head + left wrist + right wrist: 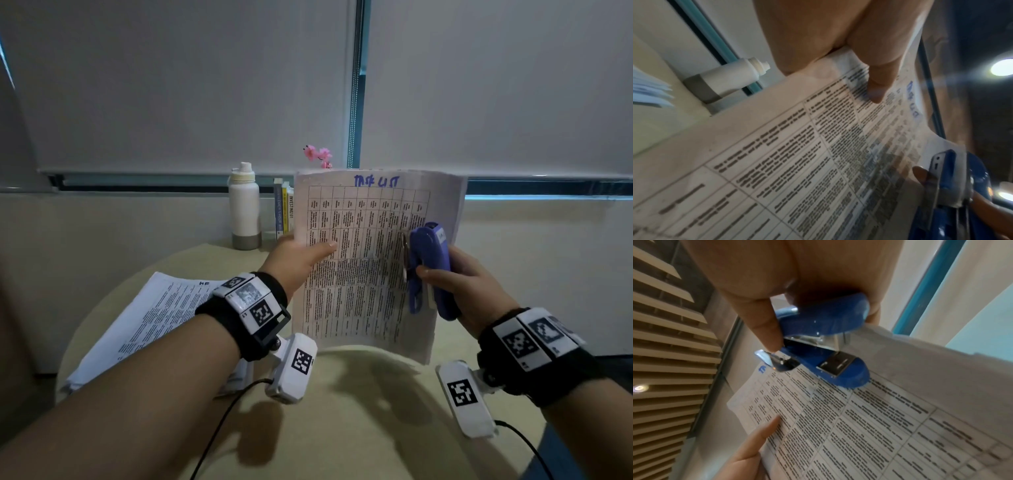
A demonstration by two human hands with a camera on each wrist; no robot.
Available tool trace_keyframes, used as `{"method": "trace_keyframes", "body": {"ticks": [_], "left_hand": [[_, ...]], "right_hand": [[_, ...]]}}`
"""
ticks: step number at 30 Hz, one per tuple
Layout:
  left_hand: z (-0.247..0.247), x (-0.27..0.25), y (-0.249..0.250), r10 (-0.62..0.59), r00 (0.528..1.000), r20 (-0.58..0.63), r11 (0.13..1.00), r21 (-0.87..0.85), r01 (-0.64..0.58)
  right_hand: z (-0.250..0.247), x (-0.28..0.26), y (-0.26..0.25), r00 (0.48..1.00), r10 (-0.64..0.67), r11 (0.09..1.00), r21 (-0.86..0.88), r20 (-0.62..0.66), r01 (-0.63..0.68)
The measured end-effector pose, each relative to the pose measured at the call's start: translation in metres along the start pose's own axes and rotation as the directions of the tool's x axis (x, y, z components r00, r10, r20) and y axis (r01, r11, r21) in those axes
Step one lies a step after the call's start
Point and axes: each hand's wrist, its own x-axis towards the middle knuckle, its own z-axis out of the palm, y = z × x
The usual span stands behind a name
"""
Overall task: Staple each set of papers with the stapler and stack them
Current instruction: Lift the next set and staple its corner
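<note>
Left hand (301, 255) pinches paper set (363, 260) upright over table (342, 428) | right hand (469, 281) grips blue stapler (428, 263) at set's right edge | stack (154, 318) lies left

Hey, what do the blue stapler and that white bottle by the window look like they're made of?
The stapler, gripped in the right hand, looks like glossy blue plastic: it shows small bright highlights, with shiny silver metal at its mouth and base plate. The bottle appears to be matte white coated metal with a bare grey steel-like band at the bottom and a plastic-looking cap; its material is less certain.
</note>
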Motion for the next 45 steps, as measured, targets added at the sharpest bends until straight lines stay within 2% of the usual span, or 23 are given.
{"method": "trace_keyframes", "body": {"ticks": [9,15,18,21,24,27,29,32,34,36,37,40,42,45], "left_hand": [[0.0,-0.002,-0.009,-0.027,1.0,-0.008,1.0,-0.007,0.027],[-0.003,-0.002,-0.003,-0.043,0.999,-0.02,0.997,0.058,0.044],[-0.013,0.002,0.001,-0.094,0.996,-0.005,0.989,0.118,0.094],[-0.02,0.006,0.002,-0.115,0.993,0.03,0.969,0.223,0.106],[-0.02,0.007,-0.005,-0.265,0.961,0.084,0.881,0.426,0.206],[-0.015,0.009,-0.024,-0.407,0.909,0.089,0.705,0.663,0.251],[-0.009,0.007,-0.035,-0.444,0.893,0.073,0.576,0.787,0.223],[-0.001,0.006,-0.049,-0.455,0.888,0.072,0.457,0.874,0.163],[0.001,0.005,-0.053,-0.459,0.885,0.082,0.385,0.916,0.115],[0.004,0.005,-0.056,-0.46,0.883,0.093,0.325,0.943,0.07],[0.005,0.005,-0.058,-0.459,0.883,0.097,0.31,0.949,0.057],[0.007,0.006,-0.06,-0.451,0.887,0.102,0.286,0.957,0.036],[0.007,0.007,-0.061,-0.455,0.886,0.094,0.285,0.957,0.044],[0.007,0.008,-0.06,-0.463,0.882,0.083,0.274,0.96,0.053]], "right_hand": [[0.008,-0.002,0.007,0.999,0.033,0.999,0.017,-0.016,-0.033],[0.006,0.003,0.001,0.999,0.047,0.998,-0.049,-0.008,-0.047],[-0.003,0.008,0.001,0.992,0.129,0.985,-0.113,0.002,-0.128],[-0.008,0.011,0.006,0.948,0.317,0.938,-0.152,0.017,-0.311],[-0.009,0.012,0.023,0.849,0.529,0.821,-0.25,-0.01,-0.514],[-0.007,0.009,0.045,0.771,0.635,0.7,-0.381,-0.056,-0.604],[-0.009,0.014,0.063,0.758,0.648,0.645,-0.477,-0.074,-0.598],[-0.01,0.025,0.082,0.799,0.593,0.627,-0.565,-0.1,-0.536],[0.001,0.026,0.075,0.852,0.507,0.707,-0.502,-0.131,-0.498],[0.018,0.027,0.067,0.885,0.445,0.845,-0.265,-0.136,-0.465],[0.029,0.029,0.063,0.89,0.441,0.883,-0.123,-0.112,-0.453],[0.065,0.042,0.063,0.893,0.436,0.893,0.176,-0.114,-0.414],[0.083,0.053,0.071,0.878,0.454,0.877,0.247,-0.15,-0.412],[0.102,0.061,0.078,0.874,0.47,0.847,0.339,-0.121,-0.409]]}}
